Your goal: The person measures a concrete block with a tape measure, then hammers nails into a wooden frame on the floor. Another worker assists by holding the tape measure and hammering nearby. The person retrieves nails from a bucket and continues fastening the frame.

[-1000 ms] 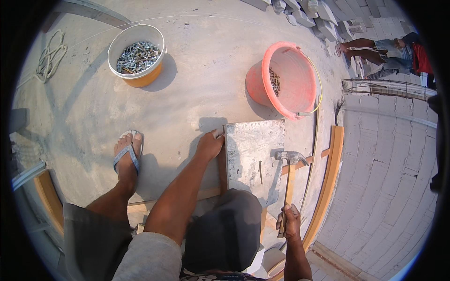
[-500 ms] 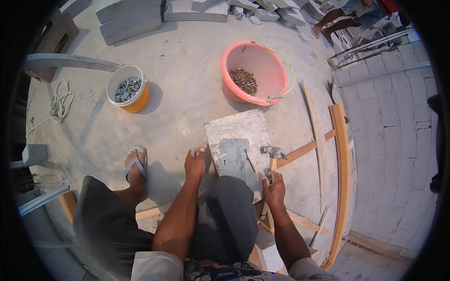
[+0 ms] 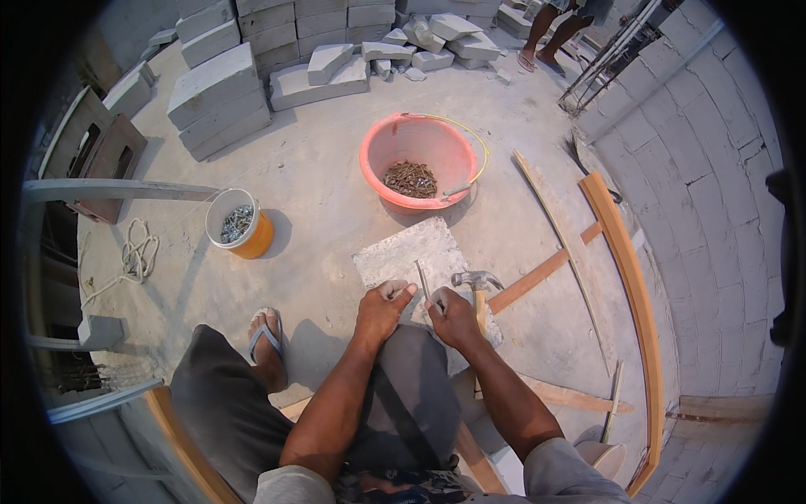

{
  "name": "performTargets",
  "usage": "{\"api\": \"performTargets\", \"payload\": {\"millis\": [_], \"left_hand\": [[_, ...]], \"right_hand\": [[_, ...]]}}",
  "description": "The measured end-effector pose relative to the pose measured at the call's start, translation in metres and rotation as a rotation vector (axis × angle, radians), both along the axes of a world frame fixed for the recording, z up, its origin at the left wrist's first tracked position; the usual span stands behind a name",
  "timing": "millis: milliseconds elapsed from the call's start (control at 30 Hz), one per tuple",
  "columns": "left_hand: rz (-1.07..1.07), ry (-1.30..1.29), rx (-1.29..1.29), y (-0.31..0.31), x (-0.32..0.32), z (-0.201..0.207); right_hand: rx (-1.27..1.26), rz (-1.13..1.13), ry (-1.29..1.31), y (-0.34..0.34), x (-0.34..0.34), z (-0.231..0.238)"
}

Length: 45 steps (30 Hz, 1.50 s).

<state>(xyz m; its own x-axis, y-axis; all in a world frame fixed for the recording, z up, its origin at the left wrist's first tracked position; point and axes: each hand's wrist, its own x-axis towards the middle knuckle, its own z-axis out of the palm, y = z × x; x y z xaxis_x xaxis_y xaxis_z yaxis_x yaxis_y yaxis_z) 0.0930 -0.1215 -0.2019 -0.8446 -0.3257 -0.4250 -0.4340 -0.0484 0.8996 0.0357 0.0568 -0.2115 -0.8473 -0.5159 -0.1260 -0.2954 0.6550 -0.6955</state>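
Observation:
My right hand (image 3: 453, 317) pinches a long nail (image 3: 421, 277), which sticks up from between thumb and fingers. Close beside it, my left hand (image 3: 386, 312) is closed, thumb toward the nail; whether it holds something small cannot be made out. Both hands are over a pale, rough block (image 3: 403, 250) in front of my knee. A claw hammer (image 3: 477, 280) lies at the block's right side, its wooden handle partly hidden by my right hand and forearm.
A pink bucket (image 3: 378, 134) with rusty nails (image 3: 410, 179) stands beyond the block. Left is a yellow-and-white pail (image 3: 256, 242) of silvery nails (image 3: 237, 223). Wooden strips (image 3: 625, 302) lie by the right block wall (image 3: 697, 210). Grey blocks (image 3: 222, 101) and another person's legs (image 3: 550, 34) are farther back.
My right hand has let go of the hammer and now holds a nail. My left hand has come from the block's left edge to beside the right. The view has tilted up.

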Motion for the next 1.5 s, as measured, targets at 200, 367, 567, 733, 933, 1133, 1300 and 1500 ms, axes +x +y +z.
{"api": "performTargets", "payload": {"millis": [200,367,567,733,933,1133,1300,1500], "left_hand": [[0.004,0.095,0.053,0.008,-0.013,0.012],[0.289,0.079,0.188,-0.019,-0.012,0.007],[0.313,-0.019,0.146,-0.017,-0.034,-0.029],[-0.06,0.055,-0.572,0.001,-0.051,-0.054],[0.222,-0.104,-0.15,-0.008,-0.039,-0.071],[0.325,-0.081,-0.094,-0.065,0.0,-0.076],[0.48,-0.171,-0.549,-0.12,0.044,-0.075],[0.333,-0.341,-0.788,-0.158,0.079,-0.133]], "right_hand": [[-0.2,-0.059,0.109,0.004,0.01,0.014],[0.318,-0.466,0.121,0.063,0.027,-0.024],[0.304,-0.559,0.036,0.082,0.02,-0.06],[0.355,-0.514,-0.034,0.085,-0.001,-0.06],[0.351,-0.454,-0.045,0.094,-0.002,-0.067],[0.289,-0.508,-0.332,0.102,-0.029,-0.06],[-0.143,-0.614,-0.7,0.097,-0.032,-0.042],[-0.162,-0.632,-0.578,0.037,-0.014,0.009]]}}
